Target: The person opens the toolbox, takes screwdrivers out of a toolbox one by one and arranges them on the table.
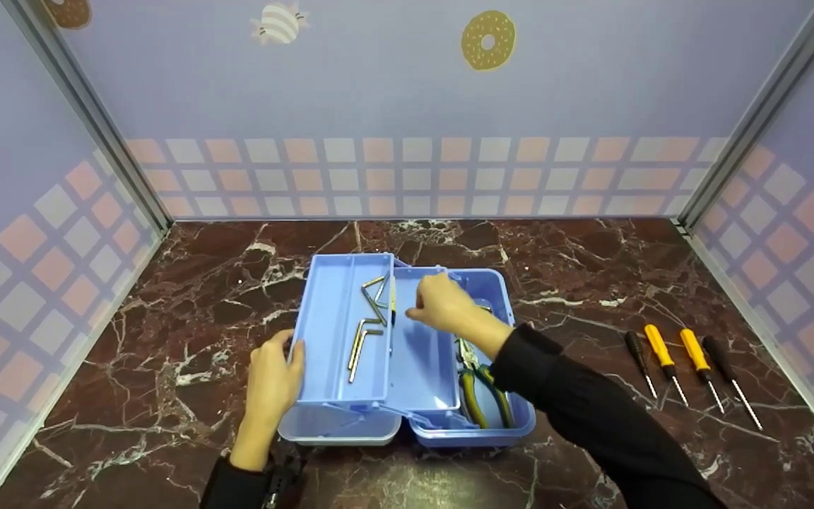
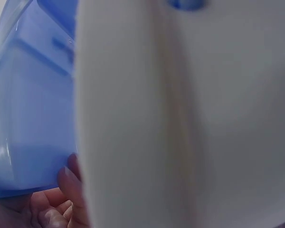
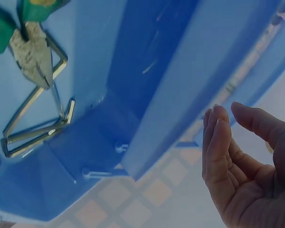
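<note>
A blue toolbox (image 1: 495,279) stands with its stepped trays spread out to the left. My left hand (image 1: 273,375) holds the left edge of the upper tray (image 1: 326,304), thumb on the rim. Several hex keys (image 1: 356,350) lie in that tray. Over the lower tray (image 1: 417,375) hovers my right hand (image 1: 446,304); in the right wrist view its thumb and fingers are apart, with nothing seen between them. Pliers (image 1: 469,359) with green and yellow handles lie in the deep compartment. More hex keys (image 3: 23,112) are beside the pliers (image 3: 33,54) in the right wrist view.
Several screwdrivers, among them a yellow-handled screwdriver (image 1: 658,346), lie on the marbled table (image 1: 576,452) to the right. A translucent lid (image 1: 340,428) is under the upper tray. Patterned walls (image 1: 414,106) enclose the back and sides. A pale blurred panel (image 2: 133,118) fills much of the left wrist view.
</note>
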### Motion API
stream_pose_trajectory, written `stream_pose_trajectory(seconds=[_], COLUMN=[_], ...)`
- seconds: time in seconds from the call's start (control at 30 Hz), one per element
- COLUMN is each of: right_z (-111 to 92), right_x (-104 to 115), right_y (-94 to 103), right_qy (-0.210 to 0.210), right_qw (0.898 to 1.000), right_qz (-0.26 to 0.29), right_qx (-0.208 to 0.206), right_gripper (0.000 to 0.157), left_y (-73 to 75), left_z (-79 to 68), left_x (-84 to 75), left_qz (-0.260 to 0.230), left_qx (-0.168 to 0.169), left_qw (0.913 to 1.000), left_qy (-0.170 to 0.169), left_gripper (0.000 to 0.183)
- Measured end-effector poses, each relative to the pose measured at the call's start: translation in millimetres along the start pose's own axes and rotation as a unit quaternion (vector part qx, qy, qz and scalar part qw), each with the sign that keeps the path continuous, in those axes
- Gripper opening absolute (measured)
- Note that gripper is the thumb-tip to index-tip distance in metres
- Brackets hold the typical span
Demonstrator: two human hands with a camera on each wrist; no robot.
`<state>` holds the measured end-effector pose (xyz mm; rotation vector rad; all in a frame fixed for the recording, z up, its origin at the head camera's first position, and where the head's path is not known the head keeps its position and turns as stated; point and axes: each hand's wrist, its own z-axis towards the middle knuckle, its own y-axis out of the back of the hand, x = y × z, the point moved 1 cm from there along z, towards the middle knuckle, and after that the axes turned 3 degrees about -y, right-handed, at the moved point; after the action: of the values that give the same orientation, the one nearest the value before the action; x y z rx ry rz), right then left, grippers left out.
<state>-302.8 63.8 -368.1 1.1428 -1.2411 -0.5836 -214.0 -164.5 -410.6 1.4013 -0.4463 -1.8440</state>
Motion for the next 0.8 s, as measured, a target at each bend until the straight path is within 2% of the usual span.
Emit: stream_pose_trajectory(seconds=[0.17,0.27,0.53,0.8], right_z=[2.5,2.4,1.5,2.1], right_x=[7.0,9.6,11.8,9.5], right_y=[-12.5,-18.4,-28.0,-26.7], right_qy=[0.040,0.046,0.046,0.025], right_qw=[0.997,0.996,0.995,0.997], right_qz=[-0.054,-0.071,-0.078,-0.073], right_qx=[-0.024,-0.027,-0.047,-0.027], right_gripper=[0.027,0.029,0.030,0.025], left_y=[-0.1,-0.2,-0.2,0.4], left_z=[-0.4,-0.1,0.0,0.0], left_x=[-0.1,-0.1,0.0,0.8], left_qz=[-0.002,-0.002,-0.001,-0.002], left_qx=[0.002,-0.001,-0.005,-0.002], left_qw=[1.0000,1.0000,1.0000,1.0000], left_qy=[-0.003,-0.006,-0.004,0.001], left_gripper=[0.026,0.025,0.024,0.026])
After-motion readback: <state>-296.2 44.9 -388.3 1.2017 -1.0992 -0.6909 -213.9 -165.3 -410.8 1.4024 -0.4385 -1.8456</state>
